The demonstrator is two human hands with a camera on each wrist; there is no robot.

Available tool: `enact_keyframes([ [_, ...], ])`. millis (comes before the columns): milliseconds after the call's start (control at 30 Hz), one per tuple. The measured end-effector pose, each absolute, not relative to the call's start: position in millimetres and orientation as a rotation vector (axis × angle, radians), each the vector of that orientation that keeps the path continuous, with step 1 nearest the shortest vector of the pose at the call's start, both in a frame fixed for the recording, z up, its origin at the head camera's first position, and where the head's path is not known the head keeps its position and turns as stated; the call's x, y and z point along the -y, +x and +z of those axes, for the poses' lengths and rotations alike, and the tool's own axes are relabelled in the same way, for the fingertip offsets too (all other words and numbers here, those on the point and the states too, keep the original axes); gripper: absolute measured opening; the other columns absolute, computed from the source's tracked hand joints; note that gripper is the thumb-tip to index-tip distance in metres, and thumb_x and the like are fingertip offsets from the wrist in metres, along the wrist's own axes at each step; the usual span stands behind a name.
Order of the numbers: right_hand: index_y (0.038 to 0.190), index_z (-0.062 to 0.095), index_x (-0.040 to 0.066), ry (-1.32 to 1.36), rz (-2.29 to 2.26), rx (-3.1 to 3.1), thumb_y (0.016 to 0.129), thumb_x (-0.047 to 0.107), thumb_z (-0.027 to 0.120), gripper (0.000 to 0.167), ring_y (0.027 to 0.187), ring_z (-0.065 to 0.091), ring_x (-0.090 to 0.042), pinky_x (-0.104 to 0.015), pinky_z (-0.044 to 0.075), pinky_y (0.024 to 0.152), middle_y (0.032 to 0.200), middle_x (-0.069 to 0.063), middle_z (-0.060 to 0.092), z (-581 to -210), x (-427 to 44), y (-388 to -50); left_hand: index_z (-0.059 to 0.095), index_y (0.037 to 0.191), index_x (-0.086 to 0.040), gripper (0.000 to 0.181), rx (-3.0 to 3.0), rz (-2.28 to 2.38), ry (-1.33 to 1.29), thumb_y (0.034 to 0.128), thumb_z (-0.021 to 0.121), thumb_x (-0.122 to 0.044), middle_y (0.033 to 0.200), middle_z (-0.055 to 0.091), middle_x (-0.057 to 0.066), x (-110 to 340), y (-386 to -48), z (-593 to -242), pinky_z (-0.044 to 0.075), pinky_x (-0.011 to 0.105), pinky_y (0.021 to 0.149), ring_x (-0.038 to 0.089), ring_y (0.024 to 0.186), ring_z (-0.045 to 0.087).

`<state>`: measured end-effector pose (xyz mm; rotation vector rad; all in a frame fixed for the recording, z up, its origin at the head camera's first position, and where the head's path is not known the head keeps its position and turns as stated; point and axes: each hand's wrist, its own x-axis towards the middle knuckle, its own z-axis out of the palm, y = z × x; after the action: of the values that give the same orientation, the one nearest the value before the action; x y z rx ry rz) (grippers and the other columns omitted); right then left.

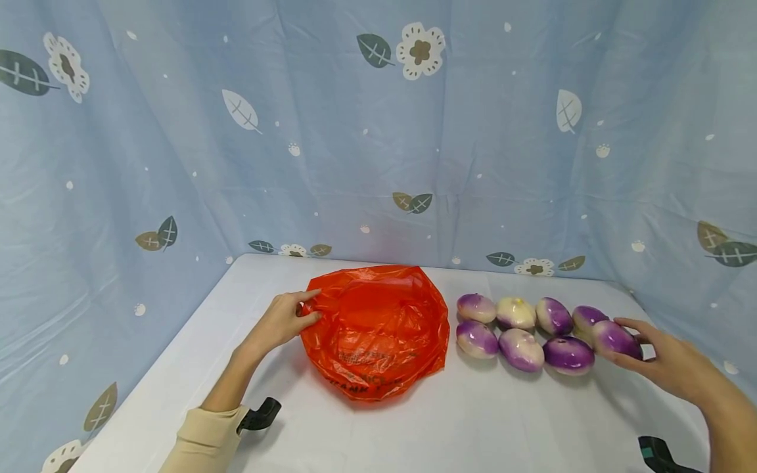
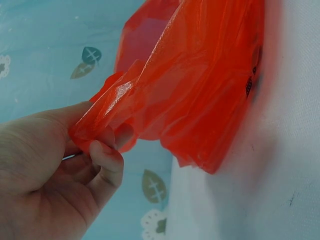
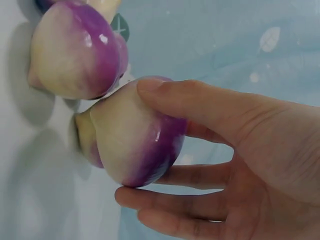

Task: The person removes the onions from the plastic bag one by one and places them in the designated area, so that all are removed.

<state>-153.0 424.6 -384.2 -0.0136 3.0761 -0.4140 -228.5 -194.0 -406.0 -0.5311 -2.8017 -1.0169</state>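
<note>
My left hand pinches the left rim of a red plastic bag, which stands with its mouth spread wide. In the left wrist view, the thin film of the bag is folded between thumb and fingers. On the right, my right hand grips a glossy purple-and-cream turnip, thumb on one side and fingers on the other. The right wrist view shows this held turnip close in front of another turnip, which it partly hides. Several more turnips lie in two rows right of the bag.
The white tabletop carries the bag and the turnips. A blue patterned curtain hangs behind the table and along its sides. Black camera mounts show at both wrists.
</note>
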Motion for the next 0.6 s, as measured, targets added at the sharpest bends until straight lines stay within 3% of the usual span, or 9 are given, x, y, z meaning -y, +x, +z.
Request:
enact_keyframes([
  [233,0.136,0.037,-0.009,0.038,-0.443,-2.936,0.082,0.054,0.071,0.09,0.097,0.054,-0.057,-0.061,0.051,0.07,0.115,-0.043,0.053,-394,-432,-158,0.059,0.132,0.004,0.048,2.811,-1.008,-0.525,0.087,0.07,-0.01,0.058,0.047,-0.002,197,-227,-405,0.038,0.021,0.045,0.009,0.052,0.043],
  [600,0.139,0.036,-0.01,-0.026,-0.555,-2.798,0.086,0.048,0.069,0.085,0.079,0.065,-0.023,-0.042,0.057,0.066,0.117,-0.043,0.054,-407,-432,-161,0.059,0.132,0.004,0.048,2.835,-1.0,-0.502,0.0875,0.07,-0.011,0.057,0.048,-0.002,201,-223,-403,0.038,0.021,0.045,0.01,0.052,0.044],
])
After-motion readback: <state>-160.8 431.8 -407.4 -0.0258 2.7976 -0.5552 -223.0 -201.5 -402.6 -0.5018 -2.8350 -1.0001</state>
